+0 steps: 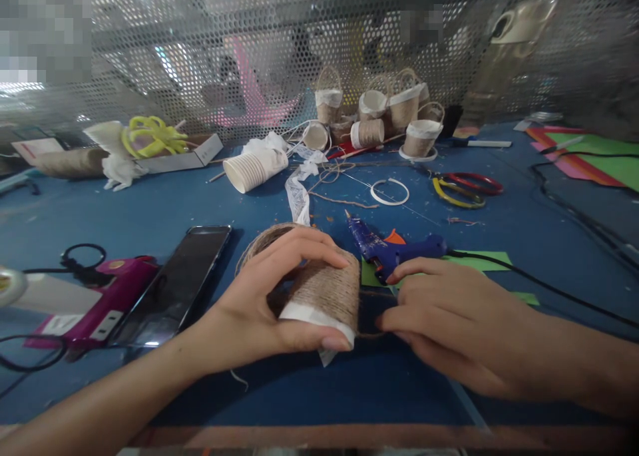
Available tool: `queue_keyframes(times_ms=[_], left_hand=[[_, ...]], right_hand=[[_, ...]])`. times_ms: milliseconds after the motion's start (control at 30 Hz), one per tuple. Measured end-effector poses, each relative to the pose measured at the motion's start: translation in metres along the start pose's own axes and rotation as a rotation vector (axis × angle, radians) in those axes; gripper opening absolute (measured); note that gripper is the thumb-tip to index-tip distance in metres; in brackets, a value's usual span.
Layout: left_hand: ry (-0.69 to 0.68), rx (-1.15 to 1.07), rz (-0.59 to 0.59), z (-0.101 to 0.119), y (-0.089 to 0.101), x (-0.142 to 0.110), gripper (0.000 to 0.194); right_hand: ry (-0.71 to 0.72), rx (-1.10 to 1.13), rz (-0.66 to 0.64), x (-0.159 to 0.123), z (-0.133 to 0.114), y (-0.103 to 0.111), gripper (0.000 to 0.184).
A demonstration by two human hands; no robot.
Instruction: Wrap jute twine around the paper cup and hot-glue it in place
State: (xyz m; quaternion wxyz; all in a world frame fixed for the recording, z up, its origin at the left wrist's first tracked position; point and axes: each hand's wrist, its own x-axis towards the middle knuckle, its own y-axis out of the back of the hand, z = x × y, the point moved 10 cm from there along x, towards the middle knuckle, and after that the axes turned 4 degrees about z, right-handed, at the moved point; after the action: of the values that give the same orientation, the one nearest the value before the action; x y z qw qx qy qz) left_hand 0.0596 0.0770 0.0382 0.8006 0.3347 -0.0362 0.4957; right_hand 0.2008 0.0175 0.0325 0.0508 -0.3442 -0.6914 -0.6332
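My left hand [279, 303] grips a paper cup [327, 293] lying on its side, thumb on the white rim and fingers over the top. Jute twine is wound around most of the cup, leaving a white band near the rim. A strand of twine [369, 336] runs from the cup to my right hand [444, 316], whose fingers are closed on it. Behind the left hand sits a coil of jute twine [259, 243], partly hidden. A blue glue gun [389, 246] with an orange trigger lies just beyond my right hand, on green paper [484, 261].
To the left lie a black phone [182, 276] and a magenta power strip [107, 296]. Stacked paper cups [254, 170], white lace [299, 193], a white ring [389, 192] and scissors [462, 190] lie farther back. Small twine-wrapped baskets [404, 106] stand before the perforated metal screen [279, 50].
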Motion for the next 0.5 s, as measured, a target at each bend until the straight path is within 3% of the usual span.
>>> queue_keyframes(times_ms=[500], left_hand=[[-0.036, -0.012, 0.004, -0.0056, 0.0046, -0.0008, 0.055]], right_hand=[[0.023, -0.034, 0.038, 0.0023, -0.0045, 0.0025, 0.027]])
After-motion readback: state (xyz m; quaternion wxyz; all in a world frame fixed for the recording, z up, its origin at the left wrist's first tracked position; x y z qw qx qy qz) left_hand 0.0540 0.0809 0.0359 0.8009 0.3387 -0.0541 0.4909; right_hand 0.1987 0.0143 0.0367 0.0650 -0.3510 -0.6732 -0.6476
